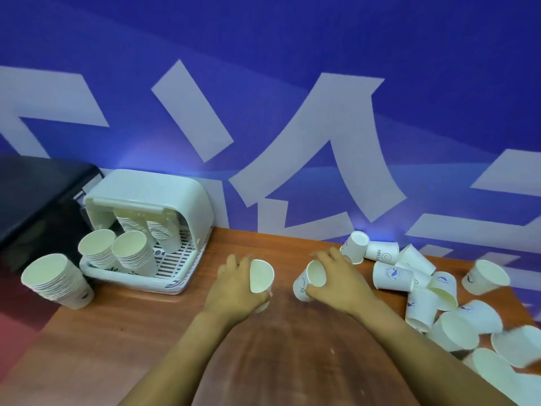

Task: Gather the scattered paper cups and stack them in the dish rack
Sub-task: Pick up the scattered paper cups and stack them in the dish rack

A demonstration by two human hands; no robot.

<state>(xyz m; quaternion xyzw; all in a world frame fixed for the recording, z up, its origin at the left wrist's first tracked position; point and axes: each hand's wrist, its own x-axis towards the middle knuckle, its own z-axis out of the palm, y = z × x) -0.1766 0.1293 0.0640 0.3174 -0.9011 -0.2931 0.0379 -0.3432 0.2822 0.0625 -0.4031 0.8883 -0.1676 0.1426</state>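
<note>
At the far left edge of the wooden table (pixel 123 323), partly over its corner, stands a tall stack of paper cups (pixel 57 281), tilted, mouth up. Just beside it, at the back left corner against the blue wall (pixel 263 39), sits the white dish rack (pixel 152 230) with its lid raised; four cup stacks lean inside it, two in front (pixel 117 253) and two behind (pixel 155 230). A dark box (pixel 38 194) stands behind the rack's left side. Near the table's middle, the left hand (pixel 234 285) has its fingers curled around a single paper cup (pixel 261 276), mouth facing the camera. Close to its right, the right hand (pixel 336 279) grips another cup (pixel 311 281) from above, mouth also toward the camera. Along the right edge lies a heap of scattered cups (pixel 433 291), most on their sides, some printed with blue logos
</note>
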